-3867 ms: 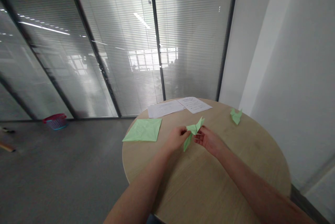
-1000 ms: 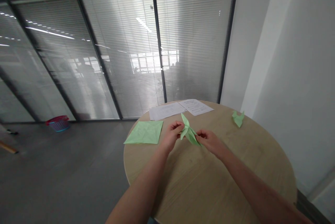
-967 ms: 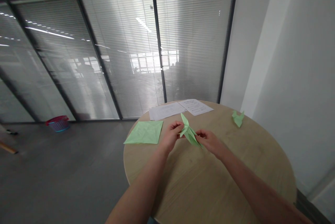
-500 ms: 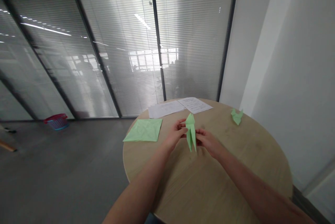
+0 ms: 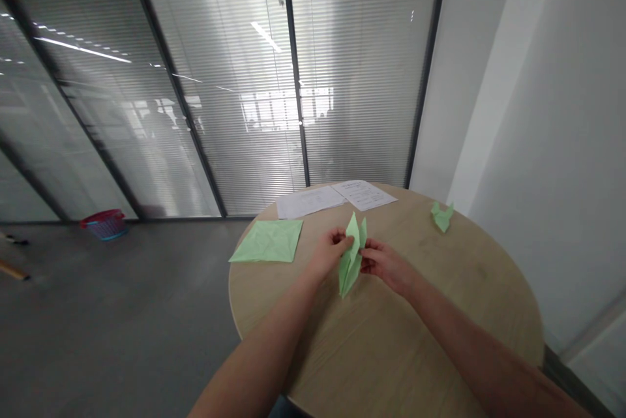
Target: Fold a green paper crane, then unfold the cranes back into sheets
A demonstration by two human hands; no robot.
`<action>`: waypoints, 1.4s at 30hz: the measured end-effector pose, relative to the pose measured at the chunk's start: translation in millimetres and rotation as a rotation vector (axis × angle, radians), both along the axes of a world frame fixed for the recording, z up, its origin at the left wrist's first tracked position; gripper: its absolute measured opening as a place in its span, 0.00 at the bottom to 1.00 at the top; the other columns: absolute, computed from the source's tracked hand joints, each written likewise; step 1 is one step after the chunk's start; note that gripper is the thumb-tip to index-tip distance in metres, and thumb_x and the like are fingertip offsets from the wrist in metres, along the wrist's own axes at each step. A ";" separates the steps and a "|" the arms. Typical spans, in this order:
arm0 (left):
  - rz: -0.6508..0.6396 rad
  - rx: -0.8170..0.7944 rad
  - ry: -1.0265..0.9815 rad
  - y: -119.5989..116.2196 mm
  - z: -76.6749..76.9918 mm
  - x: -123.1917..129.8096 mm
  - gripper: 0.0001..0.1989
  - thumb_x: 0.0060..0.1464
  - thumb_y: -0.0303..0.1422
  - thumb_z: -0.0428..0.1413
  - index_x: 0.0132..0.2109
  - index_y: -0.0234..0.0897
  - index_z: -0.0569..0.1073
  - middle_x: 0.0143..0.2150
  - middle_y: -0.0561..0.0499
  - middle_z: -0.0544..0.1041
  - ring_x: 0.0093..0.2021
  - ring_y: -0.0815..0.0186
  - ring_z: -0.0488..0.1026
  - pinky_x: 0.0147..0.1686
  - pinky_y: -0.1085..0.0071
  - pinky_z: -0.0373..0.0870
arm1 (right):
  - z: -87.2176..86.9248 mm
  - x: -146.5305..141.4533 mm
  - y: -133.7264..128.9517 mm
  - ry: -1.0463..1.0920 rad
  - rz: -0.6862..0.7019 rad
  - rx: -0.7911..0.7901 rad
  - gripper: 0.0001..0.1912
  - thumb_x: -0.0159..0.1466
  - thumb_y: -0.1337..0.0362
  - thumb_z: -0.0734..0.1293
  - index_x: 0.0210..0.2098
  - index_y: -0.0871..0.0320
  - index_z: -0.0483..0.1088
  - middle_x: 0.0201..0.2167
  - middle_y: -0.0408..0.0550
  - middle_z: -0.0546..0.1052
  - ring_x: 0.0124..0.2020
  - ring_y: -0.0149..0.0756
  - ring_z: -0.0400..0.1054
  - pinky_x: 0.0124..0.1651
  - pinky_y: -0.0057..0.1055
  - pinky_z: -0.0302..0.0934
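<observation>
A piece of folded green paper (image 5: 350, 261), tall and pointed at its ends, is held upright above the round table. My left hand (image 5: 331, 252) pinches its left side, thumb in front and fingers behind. On the other side, my right hand (image 5: 381, 260) has its fingertips on the right edge of the paper, partly hidden behind it. The layers stand apart at the top, where two points show. Left of my hands lies a flat green paper sheet (image 5: 268, 240) with crease marks.
Two printed white sheets (image 5: 364, 195) lie at the far side of the wooden table (image 5: 440, 313). A small folded green paper figure (image 5: 443, 216) sits at the right. A red and blue basket (image 5: 105, 225) stands on the floor, far left, before the glass partition.
The folded paper has been turned between my hands: its two narrow legs pointed down before, and now a wider side faces me with two points at the top.
</observation>
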State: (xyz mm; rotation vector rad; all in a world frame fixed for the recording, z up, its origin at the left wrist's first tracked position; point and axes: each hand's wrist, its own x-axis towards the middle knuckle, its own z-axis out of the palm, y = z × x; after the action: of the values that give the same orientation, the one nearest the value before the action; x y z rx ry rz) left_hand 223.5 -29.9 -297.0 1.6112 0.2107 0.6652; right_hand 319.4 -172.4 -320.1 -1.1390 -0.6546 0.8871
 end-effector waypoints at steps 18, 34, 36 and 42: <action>0.040 -0.046 0.123 10.7 1.4 -1.8 0.05 0.48 0.31 0.59 0.35 0.37 0.75 0.30 0.51 0.77 0.28 0.66 0.73 0.30 0.70 0.72 | -0.1 2.9 -1.2 -0.095 -0.119 0.013 0.19 0.51 0.52 0.79 0.33 0.57 0.73 0.34 0.48 0.82 0.35 0.41 0.77 0.38 0.37 0.72; 0.014 0.053 0.294 2.1 7.3 -6.2 0.05 0.52 0.25 0.57 0.36 0.34 0.77 0.33 0.49 0.78 0.31 0.65 0.75 0.32 0.70 0.75 | 1.4 3.3 -1.6 -0.069 -0.115 0.080 0.26 0.49 0.46 0.81 0.33 0.57 0.71 0.31 0.45 0.81 0.32 0.38 0.75 0.37 0.36 0.72; 0.052 0.071 0.300 3.8 7.1 -4.5 0.08 0.52 0.23 0.56 0.39 0.34 0.77 0.30 0.51 0.76 0.29 0.66 0.74 0.30 0.71 0.74 | -0.1 4.0 -1.1 -0.066 -0.104 0.067 0.25 0.51 0.47 0.80 0.34 0.57 0.70 0.33 0.46 0.81 0.33 0.39 0.76 0.37 0.38 0.73; 0.165 0.101 0.157 8.6 3.7 -0.6 0.14 0.52 0.23 0.56 0.47 0.36 0.72 0.23 0.59 0.70 0.22 0.70 0.67 0.22 0.76 0.65 | -2.6 7.2 1.0 0.042 -0.214 0.047 0.22 0.56 0.53 0.78 0.43 0.53 0.69 0.33 0.45 0.80 0.30 0.39 0.75 0.33 0.38 0.73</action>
State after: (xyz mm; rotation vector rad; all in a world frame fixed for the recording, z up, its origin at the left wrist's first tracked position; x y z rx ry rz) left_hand 222.9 -21.3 -293.4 1.7583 0.4347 0.6839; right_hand 326.6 -171.4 -322.7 -1.1218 -0.5058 0.7085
